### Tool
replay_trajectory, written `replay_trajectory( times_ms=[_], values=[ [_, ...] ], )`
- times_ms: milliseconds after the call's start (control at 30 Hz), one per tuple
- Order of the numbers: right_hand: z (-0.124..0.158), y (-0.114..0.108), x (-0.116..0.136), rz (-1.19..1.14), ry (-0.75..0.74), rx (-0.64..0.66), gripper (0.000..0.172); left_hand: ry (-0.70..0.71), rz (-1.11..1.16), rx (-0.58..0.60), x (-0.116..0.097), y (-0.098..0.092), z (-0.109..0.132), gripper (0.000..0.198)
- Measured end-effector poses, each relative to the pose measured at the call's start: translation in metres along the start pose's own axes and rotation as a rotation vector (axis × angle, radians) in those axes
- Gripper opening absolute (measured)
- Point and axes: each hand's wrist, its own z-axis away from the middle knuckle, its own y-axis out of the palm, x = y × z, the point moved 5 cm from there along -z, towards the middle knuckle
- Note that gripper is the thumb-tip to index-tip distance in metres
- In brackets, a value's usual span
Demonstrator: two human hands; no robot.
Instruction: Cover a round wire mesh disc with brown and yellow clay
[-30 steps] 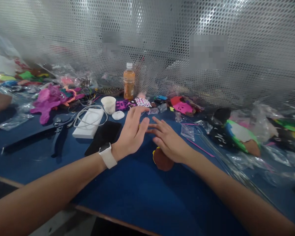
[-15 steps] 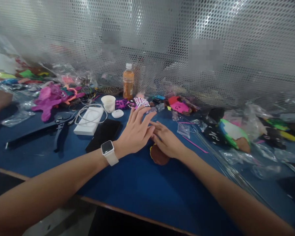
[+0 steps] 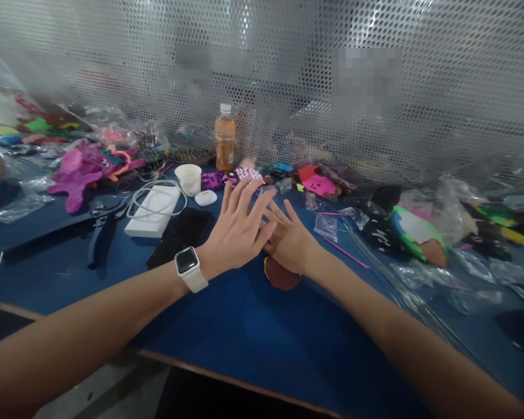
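My left hand [image 3: 242, 233], with a white watch [image 3: 191, 267] on its wrist, is raised over the table with its fingers stretched out and apart. My right hand [image 3: 290, 241] is close beside it, fingers also spread, partly covered by the left fingers and thumb. Neither hand shows anything held, though the space between the palms is hidden. Just below the right hand lies a rounded brown piece [image 3: 283, 278] with a yellow edge; its far side is covered by the hand.
Left on the blue table [image 3: 244, 343] lie a black long-handled cutter [image 3: 52, 237], a white box [image 3: 153, 215] with cable, and a black flat object [image 3: 183, 233]. Behind stand a cup [image 3: 188, 179] and a bottle [image 3: 225, 139]. Wires [image 3: 402, 285] and a green-edged toy [image 3: 419, 233] are right.
My right hand's fingers have lifted and spread apart, uncovering more of the brown piece. My left hand stays spread in nearly the same place. The view has shifted slightly.
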Motion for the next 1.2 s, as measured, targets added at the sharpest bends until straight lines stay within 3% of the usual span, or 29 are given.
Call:
replay_trajectory(
  times_ms=[200,433,567,667,833,1033,1200],
  values=[
    [-0.005,0.0,-0.008,-0.065,0.089,-0.081,0.055,-0.007,0.036,0.003,-0.001,0.003,0.001,0.052],
    [-0.005,-0.007,-0.008,-0.093,0.088,-0.14,0.049,-0.036,0.086,0.009,0.001,0.004,0.001,0.05],
    [-0.002,-0.008,0.003,-0.227,0.179,-0.104,0.045,-0.036,0.115,-0.024,0.0,-0.003,0.001,0.048],
    [0.004,-0.001,0.021,-0.263,0.109,-0.032,0.05,-0.026,0.153,-0.037,0.0,-0.008,0.002,0.049],
    [0.005,-0.008,0.031,-0.215,0.058,-0.068,0.051,0.009,0.233,-0.04,0.002,-0.013,0.002,0.051],
    [0.007,-0.021,0.049,-0.179,0.086,0.049,0.052,0.022,0.35,-0.17,0.006,-0.034,0.001,0.057],
    [0.012,-0.015,0.059,-0.286,0.024,0.113,0.061,-0.006,0.377,-0.144,0.007,-0.03,0.0,0.056]
  ],
)
